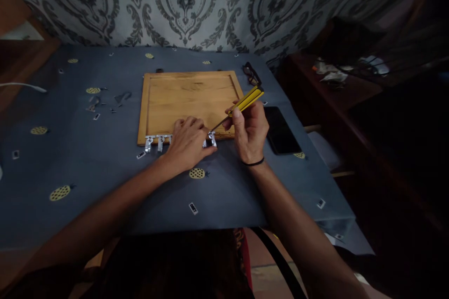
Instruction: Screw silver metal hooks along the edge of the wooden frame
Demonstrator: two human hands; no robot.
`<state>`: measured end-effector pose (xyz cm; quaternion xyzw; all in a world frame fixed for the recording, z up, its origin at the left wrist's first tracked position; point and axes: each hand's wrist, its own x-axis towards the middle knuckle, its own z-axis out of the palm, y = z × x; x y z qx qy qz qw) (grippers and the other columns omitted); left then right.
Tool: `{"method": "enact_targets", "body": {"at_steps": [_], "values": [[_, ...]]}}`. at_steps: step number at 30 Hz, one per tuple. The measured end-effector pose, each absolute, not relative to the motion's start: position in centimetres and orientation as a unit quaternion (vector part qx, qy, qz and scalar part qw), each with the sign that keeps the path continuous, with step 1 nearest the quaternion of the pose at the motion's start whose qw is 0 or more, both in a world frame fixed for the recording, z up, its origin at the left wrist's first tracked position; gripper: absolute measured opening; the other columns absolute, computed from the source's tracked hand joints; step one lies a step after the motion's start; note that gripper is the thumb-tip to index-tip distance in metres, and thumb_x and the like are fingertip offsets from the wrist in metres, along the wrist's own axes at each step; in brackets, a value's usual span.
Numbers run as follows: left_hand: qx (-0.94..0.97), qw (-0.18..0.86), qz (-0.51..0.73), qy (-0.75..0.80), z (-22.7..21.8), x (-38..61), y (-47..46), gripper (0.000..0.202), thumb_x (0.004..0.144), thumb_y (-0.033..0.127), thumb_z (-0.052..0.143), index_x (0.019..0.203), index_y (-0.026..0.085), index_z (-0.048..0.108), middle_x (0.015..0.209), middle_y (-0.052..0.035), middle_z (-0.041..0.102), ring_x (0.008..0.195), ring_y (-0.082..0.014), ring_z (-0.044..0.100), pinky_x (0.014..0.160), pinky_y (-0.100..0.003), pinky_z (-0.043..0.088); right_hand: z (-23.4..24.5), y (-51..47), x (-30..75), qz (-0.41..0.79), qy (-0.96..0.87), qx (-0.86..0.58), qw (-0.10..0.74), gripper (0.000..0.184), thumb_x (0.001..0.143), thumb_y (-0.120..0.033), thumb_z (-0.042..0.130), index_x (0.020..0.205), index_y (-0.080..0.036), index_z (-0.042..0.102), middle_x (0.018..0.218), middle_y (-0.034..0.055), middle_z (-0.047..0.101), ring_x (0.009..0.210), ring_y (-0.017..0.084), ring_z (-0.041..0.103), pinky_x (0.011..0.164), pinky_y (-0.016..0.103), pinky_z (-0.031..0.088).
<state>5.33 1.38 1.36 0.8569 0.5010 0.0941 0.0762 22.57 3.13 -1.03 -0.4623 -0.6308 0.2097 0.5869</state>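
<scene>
A framed wooden board (pixel 189 98) lies flat on the blue tablecloth. Along its near edge runs a silver metal hook rail (pixel 160 143), its hooks hanging toward me. My left hand (pixel 187 142) lies over the rail's middle and presses it to the board, thumb beside the rightmost hook; the part under my palm is hidden. In my right hand (pixel 250 128) is a yellow-and-black screwdriver (pixel 247 100), gripped by its handle and tilted. Its tip meets the rail's right end, close to my left fingers; whether a screw sits there is too small to tell.
Right of the board lie a black phone (pixel 282 131) and dark glasses (pixel 251 74). Small loose pieces and a scrap of plastic (pixel 122 98) are to the left, near a white cable (pixel 24 86). A patterned curtain (pixel 185 4) hangs behind the table (pixel 105 196).
</scene>
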Motion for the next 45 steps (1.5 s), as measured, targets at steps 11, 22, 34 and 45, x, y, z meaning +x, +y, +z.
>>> {"method": "enact_targets", "body": {"at_steps": [11,22,34,45], "values": [[0.857,0.080,0.084,0.502,1.41,5.37,1.36,0.037,0.098,0.046,0.080,0.118,0.016,0.078,0.123,-0.0123,0.074,0.127,-0.0352,0.059,0.104,-0.049,0.043,-1.58,3.41,22.86,0.218,-0.656,-0.443,0.571,0.042,0.106,-0.069,0.051,0.108,-0.027,0.055,0.092,-0.0002,0.067,0.062,0.013,0.064,0.060,0.034,0.057],[0.856,0.087,0.081,0.504,1.74,5.38,1.32,0.035,0.098,0.045,0.080,0.117,0.015,0.078,0.123,-0.0131,0.074,0.127,-0.0356,0.059,0.104,-0.050,0.044,-1.20,3.52,22.68,0.229,-0.651,-0.447,0.569,0.048,0.103,-0.075,0.051,0.110,-0.028,0.056,0.089,-0.0018,0.065,0.061,0.013,0.064,0.060,0.034,0.059],[0.858,0.077,0.077,0.502,1.83,5.38,1.34,0.035,0.099,0.045,0.079,0.116,0.015,0.078,0.121,-0.0133,0.074,0.125,-0.0354,0.059,0.104,-0.049,0.044,-1.59,3.62,22.78,0.217,-0.647,-0.415,0.602,0.034,0.104,-0.061,0.063,0.104,-0.027,0.059,0.086,-0.0048,0.068,0.058,0.009,0.064,0.057,0.029,0.053],[0.858,0.080,0.081,0.502,1.70,5.39,1.35,0.035,0.099,0.045,0.078,0.116,0.015,0.078,0.121,-0.0130,0.073,0.124,-0.0347,0.059,0.102,-0.047,0.044,-1.57,3.68,22.82,0.209,-0.647,-0.426,0.597,0.040,0.103,-0.066,0.061,0.110,-0.027,0.061,0.084,-0.0048,0.068,0.058,0.010,0.064,0.056,0.029,0.053]]}}
